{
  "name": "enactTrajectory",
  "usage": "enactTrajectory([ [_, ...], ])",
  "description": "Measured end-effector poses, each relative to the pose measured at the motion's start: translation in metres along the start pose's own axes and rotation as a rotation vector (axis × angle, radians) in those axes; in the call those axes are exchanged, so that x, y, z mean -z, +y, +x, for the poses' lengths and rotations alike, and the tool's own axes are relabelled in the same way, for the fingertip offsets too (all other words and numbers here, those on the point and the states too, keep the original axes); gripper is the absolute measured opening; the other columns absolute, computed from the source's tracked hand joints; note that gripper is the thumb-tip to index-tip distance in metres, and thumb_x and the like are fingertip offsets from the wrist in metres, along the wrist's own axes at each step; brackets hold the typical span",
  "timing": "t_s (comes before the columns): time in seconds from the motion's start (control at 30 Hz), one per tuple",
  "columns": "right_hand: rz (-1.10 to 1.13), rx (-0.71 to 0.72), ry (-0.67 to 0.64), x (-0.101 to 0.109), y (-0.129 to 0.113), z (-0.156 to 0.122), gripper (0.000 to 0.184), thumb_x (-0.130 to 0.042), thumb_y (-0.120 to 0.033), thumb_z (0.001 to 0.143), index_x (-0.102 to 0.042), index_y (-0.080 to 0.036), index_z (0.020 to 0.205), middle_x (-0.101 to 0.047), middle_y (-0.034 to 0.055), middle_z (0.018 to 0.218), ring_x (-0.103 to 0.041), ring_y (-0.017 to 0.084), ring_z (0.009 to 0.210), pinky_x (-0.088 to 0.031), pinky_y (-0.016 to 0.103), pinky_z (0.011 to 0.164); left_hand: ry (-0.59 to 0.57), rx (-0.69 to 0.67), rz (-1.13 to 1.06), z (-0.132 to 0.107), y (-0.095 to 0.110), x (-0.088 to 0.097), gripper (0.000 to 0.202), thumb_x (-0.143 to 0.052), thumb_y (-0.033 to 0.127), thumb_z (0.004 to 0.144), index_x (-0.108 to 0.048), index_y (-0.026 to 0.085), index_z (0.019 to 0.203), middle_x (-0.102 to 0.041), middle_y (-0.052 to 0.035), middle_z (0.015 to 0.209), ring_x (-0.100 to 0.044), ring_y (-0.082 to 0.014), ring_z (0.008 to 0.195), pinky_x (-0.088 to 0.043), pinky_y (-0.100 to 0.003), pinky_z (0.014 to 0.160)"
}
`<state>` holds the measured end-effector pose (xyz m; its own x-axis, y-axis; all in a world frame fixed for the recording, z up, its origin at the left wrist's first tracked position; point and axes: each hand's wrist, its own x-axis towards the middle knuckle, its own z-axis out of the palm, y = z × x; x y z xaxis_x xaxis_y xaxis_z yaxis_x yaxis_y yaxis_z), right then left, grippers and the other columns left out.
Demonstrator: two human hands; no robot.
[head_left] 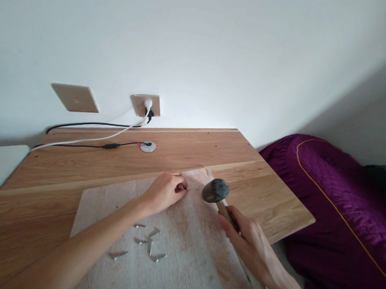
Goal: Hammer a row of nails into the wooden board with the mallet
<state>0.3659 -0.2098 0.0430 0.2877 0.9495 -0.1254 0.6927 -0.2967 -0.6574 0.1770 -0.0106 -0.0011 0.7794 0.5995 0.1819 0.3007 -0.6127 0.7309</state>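
My right hand (243, 230) is wrapped round the wooden handle of a rubber mallet (215, 190), its dark head raised just above the pale wooden board (186, 257). To the left, my left hand (168, 188) is closed in a pinch on a small silver screw (187, 188) at the board's far part. Beside it on the board, another small metal piece (198, 186) shows. Several loose silver screws (151, 247) lie scattered on the board below my left forearm.
The board rests on a wooden desk (268, 197) against a white wall. Cables (91, 139) run over the desk's back left to a wall socket (146, 105) and a round grommet (148, 146). Purple fabric (310, 199) covers something at the right.
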Motion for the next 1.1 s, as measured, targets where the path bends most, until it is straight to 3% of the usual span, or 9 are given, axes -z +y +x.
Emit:
enactTrajectory([
  [0.27,0.208,-0.048,-0.103,0.0,-0.027,0.001,0.036,-0.043,-0.058,0.11,-0.055,-0.024,0.104,-0.053,-0.0092,0.056,-0.057,0.016,0.051,-0.043,0.029,0.058,-0.008,-0.046,0.024,-0.002,-0.006,0.001,0.016,-0.065,0.006,0.086,-0.075,0.018,0.083,-0.07,-0.0024,0.084,-0.063,-0.0167,0.075,-0.042,-0.028,0.07],
  [0.47,0.278,-0.032,-0.12,-0.004,-0.042,0.006,0.04,-0.046,-0.061,0.108,-0.057,-0.023,0.103,-0.054,-0.0092,0.054,-0.055,0.014,0.049,-0.042,0.027,0.054,0.0,-0.044,0.039,-0.002,-0.007,-0.002,0.017,-0.063,0.008,0.086,-0.073,0.019,0.079,-0.068,-0.002,0.081,-0.061,-0.0164,0.074,-0.04,-0.028,0.069],
  [0.67,0.338,-0.062,0.033,-0.005,-0.037,0.011,0.042,-0.05,-0.065,0.106,-0.057,-0.023,0.105,-0.055,-0.0091,0.055,-0.053,0.014,0.046,-0.04,0.027,0.051,0.009,-0.02,-0.019,-0.002,-0.006,-0.002,0.014,-0.07,0.01,0.083,-0.079,0.02,0.09,-0.07,-0.0024,0.086,-0.064,-0.0171,0.077,-0.043,-0.028,0.071],
  [1.1,0.277,-0.059,-0.043,-0.006,-0.036,0.006,0.043,-0.046,-0.063,0.107,-0.059,-0.022,0.105,-0.055,-0.0086,0.053,-0.056,0.015,0.048,-0.043,0.027,0.054,0.038,-0.046,0.031,-0.004,-0.008,-0.003,0.008,-0.07,0.012,0.09,-0.073,0.019,0.087,-0.07,-0.0029,0.09,-0.064,-0.0166,0.077,-0.045,-0.028,0.072],
])
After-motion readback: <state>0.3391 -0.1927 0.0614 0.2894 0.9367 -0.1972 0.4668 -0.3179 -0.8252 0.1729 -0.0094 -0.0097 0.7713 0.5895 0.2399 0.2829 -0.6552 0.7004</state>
